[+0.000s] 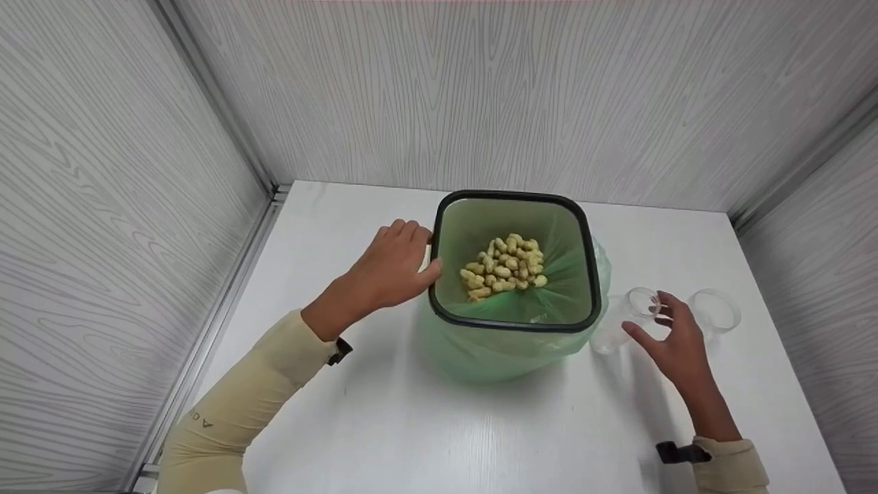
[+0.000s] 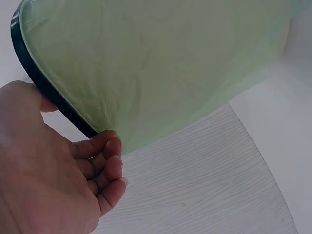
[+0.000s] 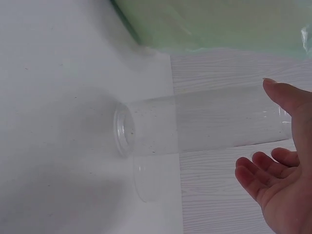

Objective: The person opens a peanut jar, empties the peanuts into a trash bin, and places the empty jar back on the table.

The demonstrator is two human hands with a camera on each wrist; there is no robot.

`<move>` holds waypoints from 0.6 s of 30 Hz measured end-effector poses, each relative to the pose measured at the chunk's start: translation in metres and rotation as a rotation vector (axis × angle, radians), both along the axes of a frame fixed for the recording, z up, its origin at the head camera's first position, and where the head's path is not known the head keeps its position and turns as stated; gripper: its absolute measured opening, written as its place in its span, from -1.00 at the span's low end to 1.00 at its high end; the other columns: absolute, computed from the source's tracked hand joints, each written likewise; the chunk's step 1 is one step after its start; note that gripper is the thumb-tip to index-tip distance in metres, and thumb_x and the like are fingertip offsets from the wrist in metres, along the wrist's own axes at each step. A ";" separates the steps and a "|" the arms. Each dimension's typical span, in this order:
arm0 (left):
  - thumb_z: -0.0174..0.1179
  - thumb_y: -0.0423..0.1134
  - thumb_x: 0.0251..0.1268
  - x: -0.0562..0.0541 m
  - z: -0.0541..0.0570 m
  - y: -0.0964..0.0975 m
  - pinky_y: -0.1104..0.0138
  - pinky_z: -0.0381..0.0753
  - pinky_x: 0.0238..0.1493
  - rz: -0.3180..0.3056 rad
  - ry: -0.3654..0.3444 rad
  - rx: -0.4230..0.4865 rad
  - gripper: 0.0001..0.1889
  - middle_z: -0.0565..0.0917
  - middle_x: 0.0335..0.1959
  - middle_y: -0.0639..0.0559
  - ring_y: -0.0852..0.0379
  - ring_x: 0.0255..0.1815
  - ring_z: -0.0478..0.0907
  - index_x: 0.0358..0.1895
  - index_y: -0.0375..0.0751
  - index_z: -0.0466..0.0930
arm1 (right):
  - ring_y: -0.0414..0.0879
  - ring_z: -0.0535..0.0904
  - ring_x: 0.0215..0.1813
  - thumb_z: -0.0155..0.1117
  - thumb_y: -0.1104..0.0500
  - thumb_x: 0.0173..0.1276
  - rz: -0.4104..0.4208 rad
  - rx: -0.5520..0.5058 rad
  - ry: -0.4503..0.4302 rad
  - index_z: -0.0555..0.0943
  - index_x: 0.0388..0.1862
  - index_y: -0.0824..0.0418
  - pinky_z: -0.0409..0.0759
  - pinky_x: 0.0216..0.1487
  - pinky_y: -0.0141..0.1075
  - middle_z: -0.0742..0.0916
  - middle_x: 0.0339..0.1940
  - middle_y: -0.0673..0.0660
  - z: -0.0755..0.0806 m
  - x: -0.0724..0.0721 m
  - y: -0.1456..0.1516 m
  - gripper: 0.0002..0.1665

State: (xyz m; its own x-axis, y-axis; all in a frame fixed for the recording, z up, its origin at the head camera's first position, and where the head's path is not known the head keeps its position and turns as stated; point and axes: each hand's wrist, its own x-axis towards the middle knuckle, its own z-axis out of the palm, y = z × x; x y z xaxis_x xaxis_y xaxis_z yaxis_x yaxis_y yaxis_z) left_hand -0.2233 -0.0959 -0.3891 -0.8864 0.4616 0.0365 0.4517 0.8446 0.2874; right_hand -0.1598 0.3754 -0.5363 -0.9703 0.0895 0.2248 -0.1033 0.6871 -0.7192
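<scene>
A bin with a black rim (image 1: 514,324) and a pale green liner bag (image 1: 494,357) stands in the middle of the table. Inside lies a pile of unshelled peanuts (image 1: 507,264). My left hand (image 1: 387,264) grips the rim's left side, thumb on the inner side and fingers outside; the left wrist view shows them curled at the rim (image 2: 58,100). To the bin's right stands a clear cylindrical jar (image 3: 214,122). Around its mouth my right hand (image 1: 675,350) is spread, thumb and fingers on opposite sides; a gap shows between the fingers and the jar.
A second clear round container (image 1: 715,310) stands just right of the right hand; its walls are hard to see. The white table (image 1: 343,425) is enclosed by wood-grained panels at the back (image 1: 480,96), left and right.
</scene>
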 end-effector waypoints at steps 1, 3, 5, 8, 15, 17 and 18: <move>-0.12 0.08 0.60 0.001 0.000 -0.001 -0.07 0.36 0.34 0.005 -0.021 0.025 -0.43 0.53 0.15 -0.26 -0.18 0.19 0.40 0.29 -0.37 0.44 | 0.27 0.53 0.28 0.56 0.16 0.27 0.002 0.008 0.008 0.28 0.51 0.46 0.29 0.12 -0.76 0.52 0.36 0.44 0.002 0.000 0.000 -0.04; -0.10 0.11 0.62 0.002 0.000 -0.002 -0.08 0.33 0.37 0.010 -0.053 0.072 -0.41 0.52 0.18 -0.25 -0.18 0.22 0.39 0.32 -0.36 0.43 | 0.29 0.53 0.28 0.56 0.16 0.27 0.006 0.028 0.019 0.27 0.51 0.47 0.29 0.13 -0.75 0.51 0.35 0.45 0.005 0.000 0.001 -0.02; -0.09 0.12 0.63 0.003 0.000 -0.004 -0.08 0.33 0.34 0.009 -0.069 0.116 -0.41 0.52 0.16 -0.23 -0.15 0.20 0.39 0.33 -0.35 0.43 | 0.29 0.54 0.29 0.56 0.17 0.27 0.007 0.048 0.030 0.27 0.52 0.45 0.29 0.14 -0.72 0.52 0.35 0.44 0.007 0.000 0.001 -0.02; -0.10 0.08 0.64 0.005 -0.002 -0.007 -0.06 0.32 0.30 0.005 -0.077 0.169 -0.46 0.53 0.11 -0.20 -0.11 0.14 0.39 0.32 -0.32 0.43 | 0.30 0.54 0.29 0.57 0.17 0.26 -0.002 0.057 0.048 0.28 0.52 0.41 0.29 0.16 -0.66 0.53 0.35 0.42 0.012 0.003 -0.001 -0.03; -0.04 -0.03 0.62 0.014 -0.007 -0.015 0.00 0.41 0.25 -0.004 -0.048 0.243 -0.54 0.56 0.10 -0.18 -0.08 0.11 0.41 0.31 -0.30 0.45 | 0.32 0.53 0.31 0.58 0.24 0.22 -0.021 0.086 0.143 0.34 0.46 0.42 0.20 0.21 -0.76 0.54 0.34 0.42 0.023 0.012 -0.003 -0.09; -0.01 -0.03 0.62 0.015 -0.009 -0.018 0.02 0.46 0.23 -0.008 -0.044 0.255 -0.55 0.57 0.13 -0.17 -0.07 0.13 0.41 0.32 -0.29 0.45 | 0.31 0.52 0.31 0.59 0.30 0.19 -0.012 0.097 0.189 0.37 0.43 0.44 0.19 0.24 -0.77 0.55 0.33 0.42 0.026 0.013 -0.003 -0.12; 0.01 -0.03 0.62 0.016 -0.010 -0.019 0.03 0.49 0.24 -0.010 -0.044 0.260 -0.54 0.57 0.16 -0.17 -0.06 0.15 0.41 0.33 -0.28 0.45 | 0.31 0.52 0.31 0.60 0.32 0.17 -0.005 0.103 0.212 0.38 0.41 0.45 0.18 0.24 -0.78 0.55 0.32 0.43 0.027 0.013 -0.003 -0.12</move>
